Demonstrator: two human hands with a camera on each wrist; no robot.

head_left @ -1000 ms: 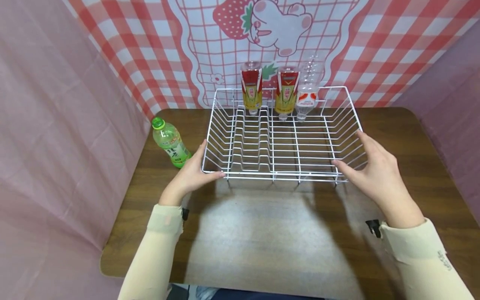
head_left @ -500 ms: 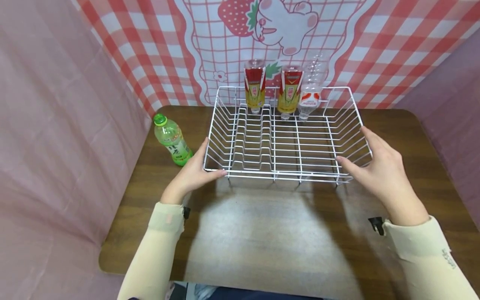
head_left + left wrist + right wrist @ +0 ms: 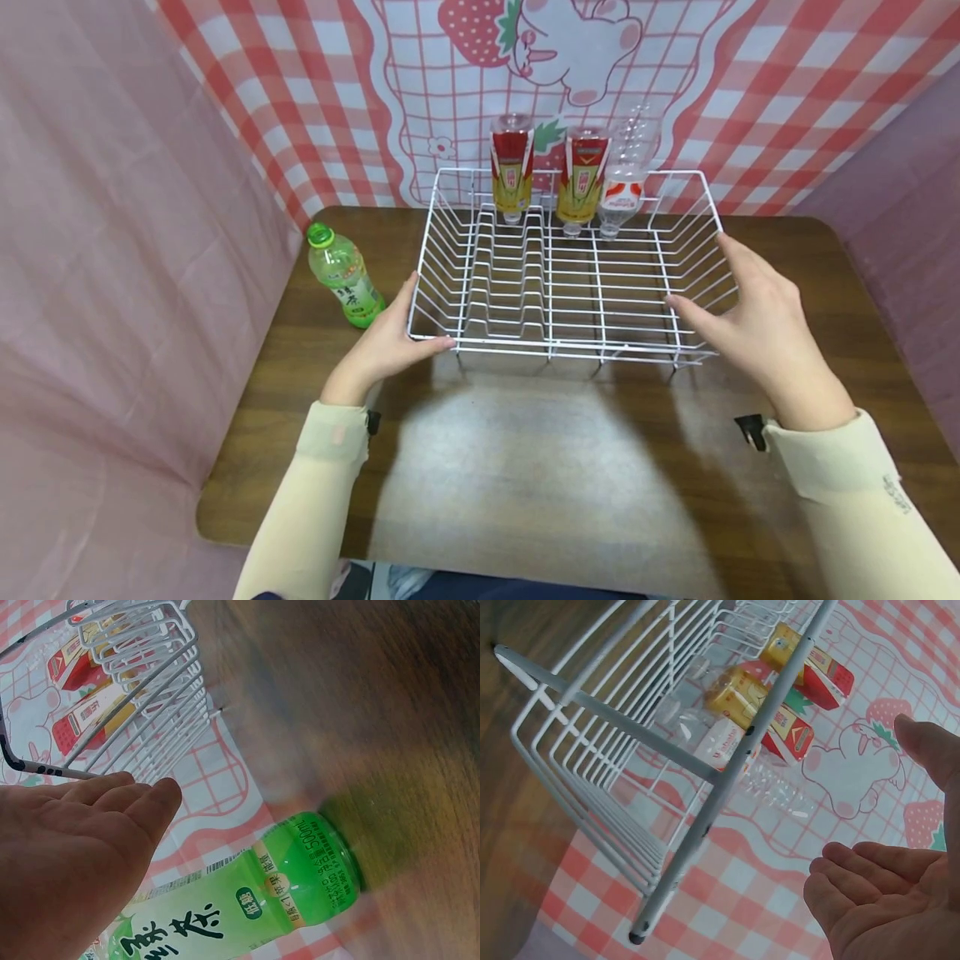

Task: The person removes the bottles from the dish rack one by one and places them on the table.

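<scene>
A white wire dish rack (image 3: 573, 343) stands on the wooden table. My left hand (image 3: 381, 340) is at its front left corner, thumb along the front rim and fairly straight fingers against the left side. In the right wrist view my right hand (image 3: 889, 896) shows an open palm, thumb spread and nothing held, just off the rack's right end. Along the rack's back, bottles stand neck down: two with red and yellow labels, a left one (image 3: 512, 171) and a middle one (image 3: 582, 177), and a clear water bottle (image 3: 622, 197) beside them.
A green tea bottle (image 3: 347, 279) with a green cap stands upright on the table (image 3: 525, 467), left of the rack and close to my left hand. Behind the rack hangs a red checked cloth (image 3: 337, 100); pink curtains (image 3: 97, 275) flank the table.
My right hand has risen slightly away from the rack's right front corner. My left hand stays at the left corner. The head view has shifted a little; the bottles keep their places.
</scene>
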